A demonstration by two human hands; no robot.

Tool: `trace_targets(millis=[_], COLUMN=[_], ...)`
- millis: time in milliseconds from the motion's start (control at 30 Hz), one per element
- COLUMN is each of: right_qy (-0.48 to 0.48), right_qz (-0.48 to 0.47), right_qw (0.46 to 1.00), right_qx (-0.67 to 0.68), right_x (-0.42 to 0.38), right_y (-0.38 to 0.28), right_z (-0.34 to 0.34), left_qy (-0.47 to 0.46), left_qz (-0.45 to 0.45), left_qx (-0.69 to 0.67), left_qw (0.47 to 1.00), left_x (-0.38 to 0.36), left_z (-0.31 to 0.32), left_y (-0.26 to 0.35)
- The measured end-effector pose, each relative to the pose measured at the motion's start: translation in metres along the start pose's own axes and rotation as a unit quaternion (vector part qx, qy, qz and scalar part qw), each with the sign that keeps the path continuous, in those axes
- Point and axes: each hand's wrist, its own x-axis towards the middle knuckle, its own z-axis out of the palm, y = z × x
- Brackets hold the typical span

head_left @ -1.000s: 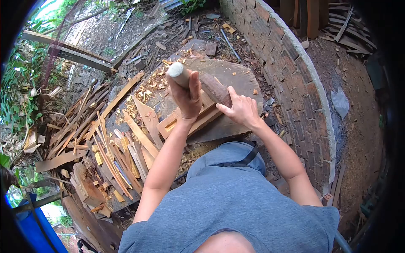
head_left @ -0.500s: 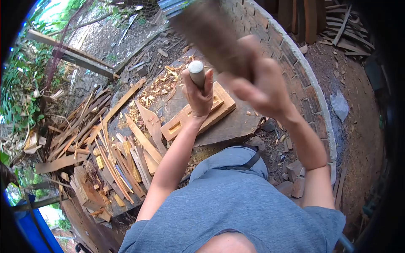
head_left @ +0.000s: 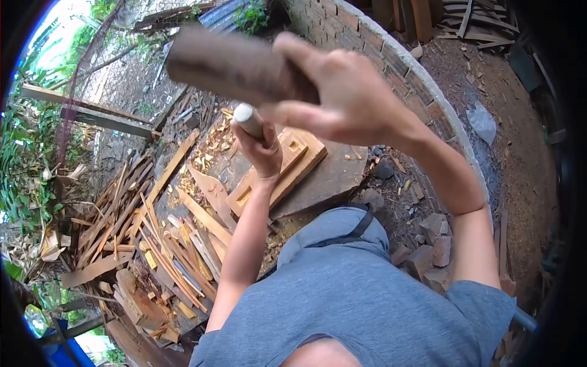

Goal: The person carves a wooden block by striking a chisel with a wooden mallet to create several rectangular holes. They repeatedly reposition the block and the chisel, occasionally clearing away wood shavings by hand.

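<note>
My left hand [head_left: 263,154] is wrapped round the upright handle of a chisel [head_left: 249,120], whose pale round end faces up; its blade is hidden below the hand. Under that hand lies a wooden block [head_left: 310,154] with rectangular recesses cut into it. My right hand [head_left: 348,92] grips a dark wooden mallet [head_left: 226,64], blurred by motion, raised above and just beyond the chisel's end. The block rests on a broad, dark wooden slab [head_left: 330,182].
Wood chips [head_left: 214,137] are scattered on the slab's far side. Left of the block lie a pointed board [head_left: 211,189] and several thin strips [head_left: 165,244]. A curved brick wall [head_left: 422,92] runs along the right, with broken bricks [head_left: 428,257] inside it.
The mallet has swung left, from right of the chisel to over its end, and now points left. My left hand still holds the chisel at the block; the view has shifted slightly.
</note>
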Motion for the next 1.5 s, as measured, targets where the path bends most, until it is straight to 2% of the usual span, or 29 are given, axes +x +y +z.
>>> trace_targets(millis=[33, 100, 133, 167, 200, 233, 300, 333, 367, 433, 467, 533, 600, 667, 767, 833, 933, 1100, 1167, 1500], right_qy=[0.107, 0.128, 0.013, -0.099, -0.132, -0.128, -0.016, 0.016, 0.014, -0.025, -0.077, -0.151, -0.169, -0.191, -0.201, -0.193, -0.188, -0.185, -0.183, -0.182], right_qz=[-0.050, -0.060, -0.014, 0.038, 0.087, 0.084, 0.117, 0.110, 0.107, 0.185, 0.208, 0.233, 0.231, 0.239, 0.240, 0.249, 0.256, 0.257, 0.257, 0.263], right_qw=[0.991, 0.982, 1.000, 0.991, 0.985, 0.985, 0.978, 0.975, 0.975, 0.974, 0.971, 0.960, 0.958, 0.952, 0.949, 0.949, 0.948, 0.948, 0.949, 0.948], right_qx=[0.066, 0.123, 0.020, -0.082, -0.071, -0.077, 0.173, 0.193, 0.195, 0.131, 0.084, 0.038, 0.006, -0.006, -0.030, -0.019, -0.008, -0.024, -0.022, -0.008], right_x=[-0.003, -0.006, -0.009, -0.011, -0.009, -0.009, -0.017, -0.019, -0.023, -0.032, -0.037, -0.046, -0.058, -0.065, -0.069, -0.069, -0.070, -0.071, -0.071, -0.071], right_y=[0.003, 0.004, 0.006, 0.007, 0.008, 0.014, 0.033, 0.044, 0.052, 0.065, 0.066, 0.070, 0.080, 0.081, 0.080, 0.082, 0.083, 0.083, 0.082, 0.080], right_z=[0.004, 0.014, 0.021, 0.023, 0.015, 0.014, 0.030, 0.043, 0.059, 0.087, 0.097, 0.121, 0.147, 0.155, 0.160, 0.162, 0.162, 0.166, 0.165, 0.163], left_qy=[-0.016, -0.020, -0.021, -0.021, -0.018, -0.013, -0.001, 0.038, 0.041, 0.094, 0.112, 0.133, 0.150, 0.170, 0.158, 0.165, 0.110, 0.112, 0.103, 0.105], left_qz=[-0.048, 0.031, 0.034, 0.008, -0.018, -0.014, -0.199, -0.175, -0.174, -0.278, -0.290, -0.274, -0.271, -0.271, -0.265, -0.268, -0.257, -0.276, -0.251, -0.240], left_qx=[-0.017, -0.008, -0.008, -0.025, -0.044, -0.047, -0.092, -0.039, -0.036, -0.165, -0.146, -0.144, -0.138, -0.187, -0.235, -0.250, -0.241, -0.244, -0.224, -0.215], left_qw=[0.999, 0.999, 0.999, 0.999, 0.999, 0.999, 0.976, 0.983, 0.983, 0.942, 0.939, 0.942, 0.941, 0.929, 0.922, 0.916, 0.929, 0.923, 0.936, 0.941], left_x=[-0.003, -0.007, -0.007, -0.005, -0.002, 0.001, -0.005, -0.006, -0.001, 0.011, 0.015, 0.011, 0.011, 0.015, 0.030, 0.034, 0.026, 0.015, 0.015, 0.009], left_z=[0.000, 0.000, 0.001, 0.001, 0.005, 0.009, 0.003, 0.003, -0.002, -0.009, -0.008, -0.012, -0.015, -0.020, -0.024, -0.020, -0.012, -0.003, -0.002, -0.001], left_y=[0.001, -0.006, -0.007, -0.005, -0.002, -0.003, -0.009, -0.020, -0.024, -0.025, -0.021, -0.024, -0.018, -0.006, 0.001, 0.008, 0.006, 0.003, 0.002, 0.000])
